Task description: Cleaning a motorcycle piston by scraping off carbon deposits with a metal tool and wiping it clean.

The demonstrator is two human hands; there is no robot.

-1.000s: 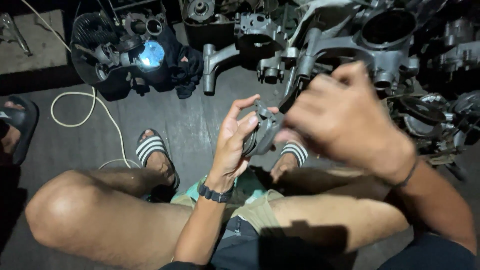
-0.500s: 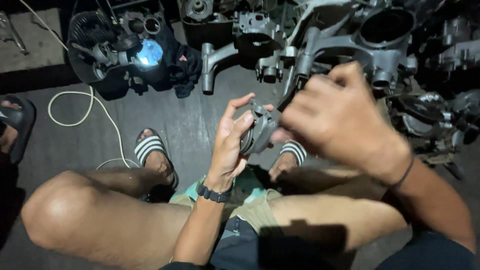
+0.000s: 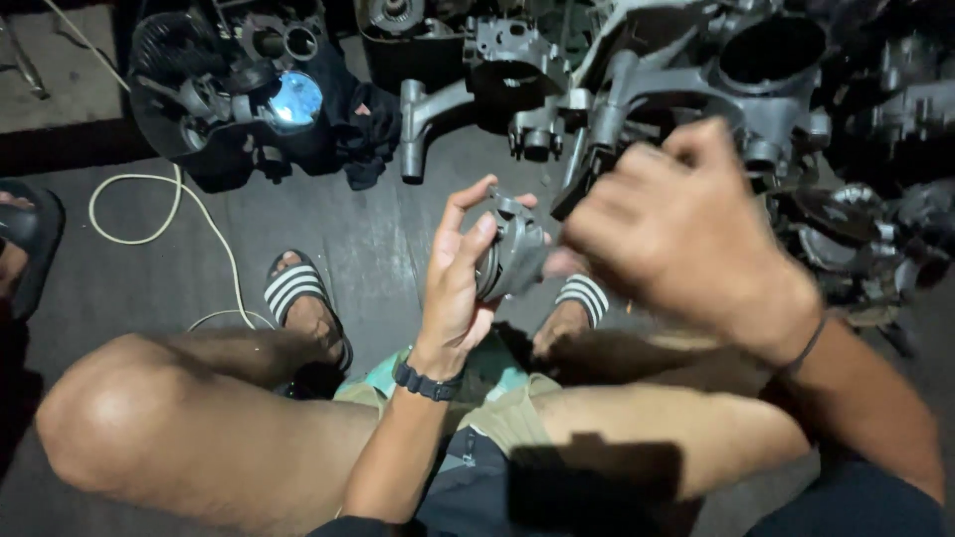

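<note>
While you sit low with your knees spread, your left hand (image 3: 460,283) holds a small round grey metal part (image 3: 509,257) up in front of you, thumb and fingers wrapped around its near side so the part sits clamped against your fingertips. Your right hand (image 3: 686,234) is raised just to the right of that metal part, blurred, with its fingers curled into a loose fist; its thumb side seems to meet the part's right edge, but the blur makes it impossible to tell whether it grips the part or something else. A dark slim piece (image 3: 577,184) juts up from the fist just above and right of the part; what it is cannot be made out. Below the part, your two feet in striped sandals (image 3: 298,293) rest on the grey floor (image 3: 368,239). Beyond the part, a row of large cast engine housings (image 3: 696,80) lies on the floor, and well to its left sits a dark machine with a shiny blue disc (image 3: 295,99) and a pale cord (image 3: 149,214) looped near it.
</note>
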